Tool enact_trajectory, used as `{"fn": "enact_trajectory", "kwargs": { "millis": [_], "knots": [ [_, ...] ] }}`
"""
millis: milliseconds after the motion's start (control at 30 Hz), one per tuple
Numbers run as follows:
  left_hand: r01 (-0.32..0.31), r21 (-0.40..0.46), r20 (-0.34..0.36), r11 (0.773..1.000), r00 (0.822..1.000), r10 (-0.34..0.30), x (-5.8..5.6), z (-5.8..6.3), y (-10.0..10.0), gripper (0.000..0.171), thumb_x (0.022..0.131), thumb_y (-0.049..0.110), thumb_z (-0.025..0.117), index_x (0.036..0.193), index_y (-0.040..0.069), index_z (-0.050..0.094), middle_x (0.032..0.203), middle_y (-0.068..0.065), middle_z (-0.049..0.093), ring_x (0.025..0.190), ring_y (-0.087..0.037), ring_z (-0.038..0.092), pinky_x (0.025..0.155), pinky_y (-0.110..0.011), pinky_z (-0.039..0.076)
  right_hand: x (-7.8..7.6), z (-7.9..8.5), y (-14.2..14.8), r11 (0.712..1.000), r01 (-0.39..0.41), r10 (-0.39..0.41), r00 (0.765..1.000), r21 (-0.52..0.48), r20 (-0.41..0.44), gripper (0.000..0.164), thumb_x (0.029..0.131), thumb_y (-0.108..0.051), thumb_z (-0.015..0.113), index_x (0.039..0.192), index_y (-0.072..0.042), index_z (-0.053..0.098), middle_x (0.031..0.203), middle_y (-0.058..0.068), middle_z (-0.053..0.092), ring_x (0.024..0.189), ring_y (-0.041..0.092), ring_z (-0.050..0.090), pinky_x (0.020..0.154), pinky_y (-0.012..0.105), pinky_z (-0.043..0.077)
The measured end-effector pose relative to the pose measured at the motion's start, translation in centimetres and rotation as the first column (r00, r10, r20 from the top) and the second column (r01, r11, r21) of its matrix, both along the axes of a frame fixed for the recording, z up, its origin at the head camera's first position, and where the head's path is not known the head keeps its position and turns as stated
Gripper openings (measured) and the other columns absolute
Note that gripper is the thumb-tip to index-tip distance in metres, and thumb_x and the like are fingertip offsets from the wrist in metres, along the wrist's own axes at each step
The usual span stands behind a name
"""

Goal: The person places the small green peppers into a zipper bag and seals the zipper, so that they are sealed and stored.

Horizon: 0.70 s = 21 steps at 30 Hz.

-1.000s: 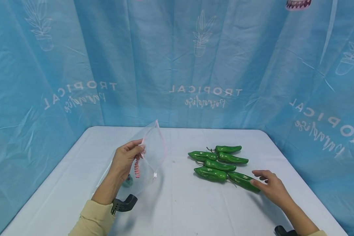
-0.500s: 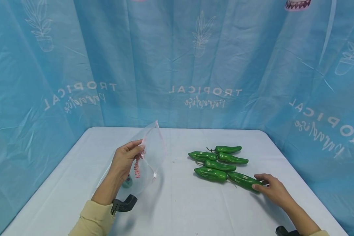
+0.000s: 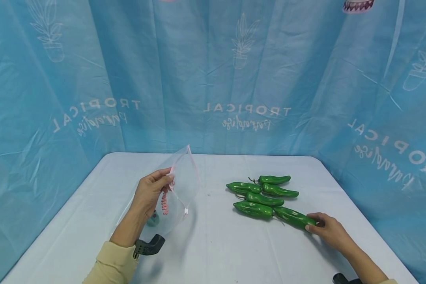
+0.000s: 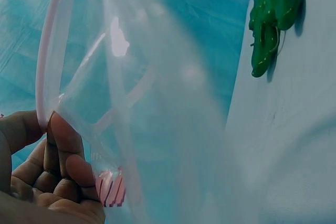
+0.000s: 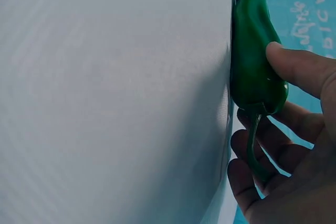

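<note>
My left hand pinches the pink-edged mouth of a clear zip bag, which hangs open toward the right. Pink and teal printing shows on the bag's side. In the left wrist view, thumb and forefinger meet at the pink zip strip. At the right, my right hand grips the near end of a green chili pepper lying on the table. The right wrist view shows the thumb on the side of this pepper and its curved stem over the other fingers.
Several more green peppers lie clustered just left of and behind the gripped one. A white cloth covers the table. Blue printed curtains enclose its back and both sides.
My right hand has come down onto the end of the nearest right pepper, and its thumb and fingers have closed on it. The left hand and bag have stayed in place.
</note>
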<state>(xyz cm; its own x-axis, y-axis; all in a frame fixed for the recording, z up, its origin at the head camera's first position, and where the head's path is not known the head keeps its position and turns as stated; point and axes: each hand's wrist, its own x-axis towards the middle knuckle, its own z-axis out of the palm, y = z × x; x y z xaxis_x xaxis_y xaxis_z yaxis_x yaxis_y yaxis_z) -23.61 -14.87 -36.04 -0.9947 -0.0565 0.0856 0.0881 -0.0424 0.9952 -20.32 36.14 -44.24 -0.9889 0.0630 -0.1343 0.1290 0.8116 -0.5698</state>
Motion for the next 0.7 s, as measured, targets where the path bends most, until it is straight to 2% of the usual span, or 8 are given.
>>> {"fn": "enact_trajectory", "kwargs": {
  "millis": [200, 333, 567, 700],
  "knots": [
    [0.002, 0.002, -0.007, 1.000, 1.000, -0.002, 0.01, -0.03, 0.03, 0.042, 0.090, 0.021, 0.064, 0.125, -0.002, 0.056, 0.080, 0.010, 0.064, 0.068, -0.005, 0.052, 0.063, -0.018, 0.045, -0.04, -0.34, 0.15, 1.000, 0.013, -0.013, 1.000, -0.015, 0.020, 0.067, 0.079, -0.040, 0.072, 0.127, 0.003, 0.053, 0.112, 0.017, 0.062, 0.095, 0.023, 0.059, 0.073, 0.038, 0.049],
    [0.005, -0.002, -0.004, 1.000, 1.000, -0.005, 0.00, -0.03, 0.08, 0.042, 0.090, 0.022, 0.064, 0.125, -0.001, 0.056, 0.082, 0.010, 0.063, 0.069, -0.005, 0.053, 0.063, -0.018, 0.045, 0.06, -0.41, 0.35, 0.999, 0.022, -0.021, 0.999, -0.028, 0.025, 0.067, 0.080, -0.039, 0.072, 0.128, 0.003, 0.052, 0.113, 0.017, 0.062, 0.094, 0.022, 0.059, 0.072, 0.035, 0.048],
    [0.002, -0.017, 0.000, 1.000, 1.000, -0.002, 0.00, 0.00, 0.11, 0.041, 0.091, 0.022, 0.063, 0.125, 0.000, 0.057, 0.081, 0.011, 0.063, 0.070, -0.006, 0.053, 0.064, -0.019, 0.045, 0.60, 0.09, 0.42, 0.998, 0.027, -0.027, 1.000, -0.054, 0.003, 0.067, 0.083, -0.041, 0.069, 0.131, 0.002, 0.050, 0.122, 0.022, 0.057, 0.101, 0.026, 0.059, 0.076, 0.037, 0.049],
    [-0.001, -0.009, 0.002, 1.000, 1.000, 0.001, -0.01, -0.01, 0.10, 0.042, 0.090, 0.022, 0.064, 0.125, 0.000, 0.057, 0.081, 0.011, 0.063, 0.069, -0.006, 0.052, 0.063, -0.019, 0.045, 0.85, 0.53, 0.21, 0.998, 0.013, -0.015, 1.000, -0.069, -0.028, 0.065, 0.084, -0.041, 0.067, 0.132, 0.000, 0.049, 0.121, 0.021, 0.058, 0.100, 0.024, 0.060, 0.076, 0.035, 0.049]
  ]
}}
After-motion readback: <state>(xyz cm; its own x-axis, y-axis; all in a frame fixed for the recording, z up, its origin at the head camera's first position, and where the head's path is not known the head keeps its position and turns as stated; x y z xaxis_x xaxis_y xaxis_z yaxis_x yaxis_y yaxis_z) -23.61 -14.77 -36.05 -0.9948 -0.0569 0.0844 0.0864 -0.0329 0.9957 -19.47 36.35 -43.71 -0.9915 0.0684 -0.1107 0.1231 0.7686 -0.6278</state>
